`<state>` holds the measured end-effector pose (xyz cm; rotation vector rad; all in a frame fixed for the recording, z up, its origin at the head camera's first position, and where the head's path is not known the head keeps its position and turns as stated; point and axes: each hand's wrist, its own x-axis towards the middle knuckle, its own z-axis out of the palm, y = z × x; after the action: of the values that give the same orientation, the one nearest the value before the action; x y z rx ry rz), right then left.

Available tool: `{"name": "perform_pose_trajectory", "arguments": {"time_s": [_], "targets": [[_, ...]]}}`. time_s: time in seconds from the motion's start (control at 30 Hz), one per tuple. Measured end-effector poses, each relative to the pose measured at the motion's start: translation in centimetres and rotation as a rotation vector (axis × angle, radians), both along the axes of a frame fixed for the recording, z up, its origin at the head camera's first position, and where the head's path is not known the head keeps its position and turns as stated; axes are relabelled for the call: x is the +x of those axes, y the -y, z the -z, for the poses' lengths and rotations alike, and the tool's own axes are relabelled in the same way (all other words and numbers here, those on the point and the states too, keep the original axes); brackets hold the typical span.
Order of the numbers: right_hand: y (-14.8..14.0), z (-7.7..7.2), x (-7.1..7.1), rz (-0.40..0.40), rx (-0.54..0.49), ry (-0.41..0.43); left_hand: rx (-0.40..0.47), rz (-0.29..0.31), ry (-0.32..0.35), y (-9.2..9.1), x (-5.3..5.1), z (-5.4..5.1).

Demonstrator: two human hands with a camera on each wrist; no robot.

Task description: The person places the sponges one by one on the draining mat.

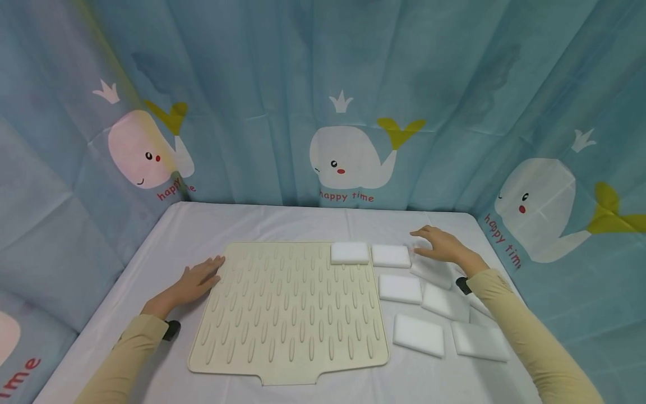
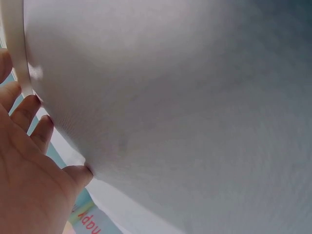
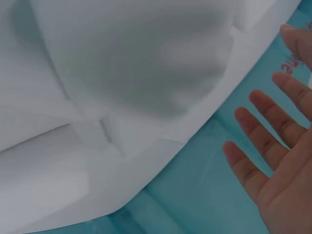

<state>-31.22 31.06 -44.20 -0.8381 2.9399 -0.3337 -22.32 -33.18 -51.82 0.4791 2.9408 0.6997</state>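
Evidently, nothing in the right hand (image 1: pixel 441 246): fingers spread apart, poised by the far loose blocks (image 1: pixel 431 274) to the right of the mat (image 1: pixel 287 308). Contact with any block there, impossible to tell from the head view. Left hand (image 1: pixel 194 282) also without a hold; fingers loosely extended, tips at the mat's left edge.

One block (image 1: pixel 349 253) on the mat, at the far right corner. At least seven more on the surface (image 1: pixel 282 221): one just beside that corner, others in crooked rows, one partly behind the right sleeve (image 1: pixel 525 331).

Handling, as judged: best to pinch a block by two opposite sides, lift straight up rather than drag across neighbours, lower level. Light grip; probably soft enough to dent. Left fingertips best rested lightly on the mat edge, against sliding.

Blocks: white, matte, flat rectangles, foam-like, crisp-edged. Mat: cream, rubbery or plastic by the look, studded with slim raised ovals; rounded corners, short tab at the near edge. White, faintly creased cloth over the surface. Beyond, blue curtain (image 1: pixel 252 140) in soft folds, whale prints.
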Motion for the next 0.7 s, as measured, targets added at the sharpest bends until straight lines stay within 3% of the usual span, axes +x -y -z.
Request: {"name": "perform_pose_trajectory", "arguments": {"time_s": [0.7], "targets": [[-4.4, 1.7, 0.6, 0.176, 0.037, 0.105, 0.008, 0.004, 0.026, 0.4, -0.1, 0.3]]}}
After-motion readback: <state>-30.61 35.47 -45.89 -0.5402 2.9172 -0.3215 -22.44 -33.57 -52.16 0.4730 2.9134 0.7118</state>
